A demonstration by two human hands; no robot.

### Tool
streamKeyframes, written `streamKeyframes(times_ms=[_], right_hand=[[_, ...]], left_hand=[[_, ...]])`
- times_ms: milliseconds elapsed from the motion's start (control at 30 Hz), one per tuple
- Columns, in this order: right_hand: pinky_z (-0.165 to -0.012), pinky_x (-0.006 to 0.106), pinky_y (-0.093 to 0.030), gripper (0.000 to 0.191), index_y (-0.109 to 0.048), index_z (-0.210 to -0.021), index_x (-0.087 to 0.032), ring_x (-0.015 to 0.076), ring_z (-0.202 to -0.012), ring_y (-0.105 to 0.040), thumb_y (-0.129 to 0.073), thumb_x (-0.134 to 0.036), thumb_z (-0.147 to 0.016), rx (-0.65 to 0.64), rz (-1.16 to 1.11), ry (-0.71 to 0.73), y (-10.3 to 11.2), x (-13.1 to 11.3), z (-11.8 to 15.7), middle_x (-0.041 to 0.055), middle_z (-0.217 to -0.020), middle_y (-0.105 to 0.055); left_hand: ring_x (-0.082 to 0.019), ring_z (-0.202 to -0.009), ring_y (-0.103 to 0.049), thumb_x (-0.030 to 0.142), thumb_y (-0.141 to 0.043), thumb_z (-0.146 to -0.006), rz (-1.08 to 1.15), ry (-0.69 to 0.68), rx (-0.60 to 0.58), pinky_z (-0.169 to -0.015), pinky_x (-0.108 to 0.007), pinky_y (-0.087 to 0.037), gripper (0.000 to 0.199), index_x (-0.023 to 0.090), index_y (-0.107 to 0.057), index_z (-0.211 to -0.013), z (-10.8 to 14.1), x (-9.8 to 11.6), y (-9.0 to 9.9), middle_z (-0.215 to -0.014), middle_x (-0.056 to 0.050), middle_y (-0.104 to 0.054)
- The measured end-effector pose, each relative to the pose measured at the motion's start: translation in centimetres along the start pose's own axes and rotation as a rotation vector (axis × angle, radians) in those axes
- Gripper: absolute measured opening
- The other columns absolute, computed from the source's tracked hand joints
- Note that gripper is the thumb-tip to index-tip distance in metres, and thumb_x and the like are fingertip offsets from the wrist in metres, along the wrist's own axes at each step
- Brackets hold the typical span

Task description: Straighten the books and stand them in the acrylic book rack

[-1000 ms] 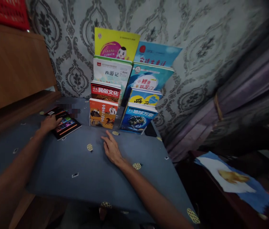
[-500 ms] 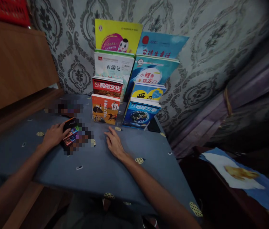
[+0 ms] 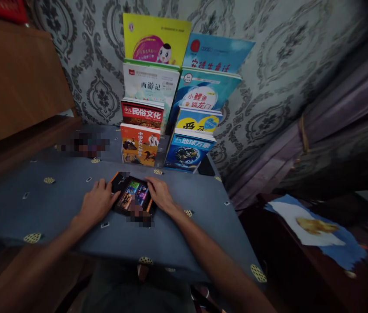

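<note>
A flat black book-like item [image 3: 140, 190] with colourful pictures and orange edges lies on the table's blue-grey cloth, partly blurred out by pixel blocks. I cannot tell if it is a book or a box. My left hand [image 3: 97, 200] grips its left edge, thumb on the near side. At the upper right edge, the fingers of my right hand [image 3: 162, 193] are bent against it. Behind the hands stands a rack of books in two columns, with an orange book [image 3: 140, 145] and a blue earth book [image 3: 189, 152] in front.
Another pixelated item [image 3: 88, 144] lies at the table's back left. A wooden panel [image 3: 17, 82] rises on the left. A dark phone-like object [image 3: 206, 166] is beside the rack. To the right, a cloth with a yellow figure [image 3: 314, 226] covers a lower surface.
My left hand has brought the black item rightward to the table's middle front. My right hand, earlier resting apart on the cloth, now touches its right edge. The view has shifted slightly.
</note>
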State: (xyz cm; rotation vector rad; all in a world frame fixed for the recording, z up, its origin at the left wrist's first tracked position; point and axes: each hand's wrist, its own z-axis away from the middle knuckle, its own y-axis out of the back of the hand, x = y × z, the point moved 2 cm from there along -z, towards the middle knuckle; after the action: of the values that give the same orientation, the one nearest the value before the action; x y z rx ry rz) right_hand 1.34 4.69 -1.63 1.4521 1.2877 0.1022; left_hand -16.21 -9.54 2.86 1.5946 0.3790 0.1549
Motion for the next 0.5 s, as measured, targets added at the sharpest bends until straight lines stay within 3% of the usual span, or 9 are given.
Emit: streamKeyframes(times_ms=[300, 400, 500], right_hand=[[-0.095, 0.038, -0.053, 0.031, -0.069, -0.121, -0.021, 0.0256, -0.107, -0.069, -0.049, -0.020, -0.097, -0.028, 0.170, -0.055, 3.4, 1.0, 2.3, 0.0103, -0.114, -0.075], [-0.096, 0.039, -0.052, 0.029, -0.071, -0.118, -0.021, 0.0251, -0.106, -0.068, -0.050, -0.023, -0.098, -0.037, 0.137, -0.029, 4.3, 0.8, 3.4, 0.0099, -0.112, -0.075], [-0.094, 0.041, -0.054, 0.028, -0.073, -0.114, -0.022, 0.0253, -0.105, -0.069, -0.049, -0.031, -0.100, 0.000, 0.048, 0.012, 6.8, 0.2, 4.7, 0.0097, -0.111, -0.075]], left_hand=[[-0.026, -0.104, -0.065, 0.037, -0.043, -0.100, 0.179, -0.198, -0.072, -0.078, -0.034, -0.053, 0.032, 0.019, -0.063, -0.117, -0.2, 3.6, 0.0, -0.114, -0.013, -0.062], [-0.026, -0.099, -0.067, 0.040, -0.044, -0.099, 0.219, -0.228, -0.097, -0.079, -0.036, -0.053, 0.033, 0.022, -0.064, -0.118, -0.5, 2.2, 1.5, -0.114, -0.010, -0.065], [-0.028, -0.107, -0.065, 0.042, -0.040, -0.100, 0.326, -0.216, 0.043, -0.087, -0.038, -0.053, 0.037, 0.028, -0.062, -0.126, -0.5, -1.8, 4.5, -0.124, -0.006, -0.065]])
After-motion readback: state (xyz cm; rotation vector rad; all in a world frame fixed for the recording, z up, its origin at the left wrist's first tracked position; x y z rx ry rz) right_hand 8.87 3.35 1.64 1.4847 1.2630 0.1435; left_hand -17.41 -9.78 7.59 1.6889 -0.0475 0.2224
